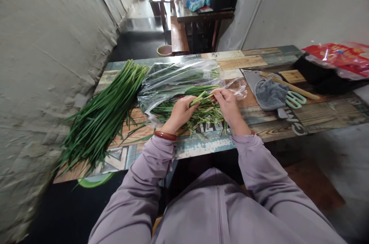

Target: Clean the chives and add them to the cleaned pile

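My left hand [182, 112] is closed around a few garlic chive stalks [198, 98], their pale ends pointing right. Thumb and fingers of my right hand [226, 103] pinch the tips of those stalks. Under both hands lies a heap of short trimmed chive bits [205, 116]. Just behind, a clear plastic bag [173, 68] lies on its side with more chives inside and at its opening. To the left a large bundle of long green chives [106, 115] is spread on the table, cut ends away from me.
The wood-patterned table [265, 121] holds a grey cloth [271, 94], green-handled scissors [296, 100] and wooden chopsticks [291, 85] at right. A red plastic package [340, 57] sits at the far right. A wall [57, 44] rises close on the left; a green-rimmed basin [96, 180] is below the table.
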A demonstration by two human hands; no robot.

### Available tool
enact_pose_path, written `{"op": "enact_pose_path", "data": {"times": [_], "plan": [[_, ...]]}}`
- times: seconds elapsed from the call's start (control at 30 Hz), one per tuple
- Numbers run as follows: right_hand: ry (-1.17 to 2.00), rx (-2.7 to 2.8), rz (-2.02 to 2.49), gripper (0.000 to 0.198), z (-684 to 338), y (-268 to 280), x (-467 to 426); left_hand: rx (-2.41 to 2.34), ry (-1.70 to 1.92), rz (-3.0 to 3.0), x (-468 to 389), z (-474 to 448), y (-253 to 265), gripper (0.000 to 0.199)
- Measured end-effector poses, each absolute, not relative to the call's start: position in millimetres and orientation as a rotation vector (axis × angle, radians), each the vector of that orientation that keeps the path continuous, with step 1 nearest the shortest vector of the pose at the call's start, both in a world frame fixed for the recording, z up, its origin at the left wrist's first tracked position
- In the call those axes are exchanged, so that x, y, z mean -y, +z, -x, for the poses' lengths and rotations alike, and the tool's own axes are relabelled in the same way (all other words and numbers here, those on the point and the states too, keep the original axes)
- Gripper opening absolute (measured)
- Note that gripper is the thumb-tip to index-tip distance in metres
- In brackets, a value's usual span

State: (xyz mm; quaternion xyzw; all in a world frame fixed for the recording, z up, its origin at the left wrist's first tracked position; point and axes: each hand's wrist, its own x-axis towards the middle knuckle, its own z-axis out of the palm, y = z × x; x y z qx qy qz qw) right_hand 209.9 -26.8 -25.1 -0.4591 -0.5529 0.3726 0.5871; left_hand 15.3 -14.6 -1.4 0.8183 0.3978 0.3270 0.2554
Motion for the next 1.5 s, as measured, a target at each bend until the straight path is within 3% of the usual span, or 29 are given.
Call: {"op": "enact_pose_path", "data": {"times": [0.67, 0.93, 1.13, 1.33, 1.5], "plan": [[0.909, 1.380, 1.024, 0.046, -191, -28, 26, -1.132, 0.853, -2.188, 17, -20, 1, 0.027], [0.507, 1.589, 1.128, 0.045, -185, -24, 33, -1.254, 0.822, -2.303, 14, -24, -4, 0.026], [0.256, 1.593, 1.328, 0.041, -197, -22, 30, -1.239, 0.819, -2.301, 16, -25, -1, 0.026], [0.267, 1.397, 1.352, 0.016, -219, -23, 21, -1.258, 0.898, -2.264, 16, -21, -1, 0.027], [0.254, 1.242, 1.345, 0.014, -227, -21, 24, -1.289, 0.937, -2.226, 12, -15, -4, 0.020]]}}
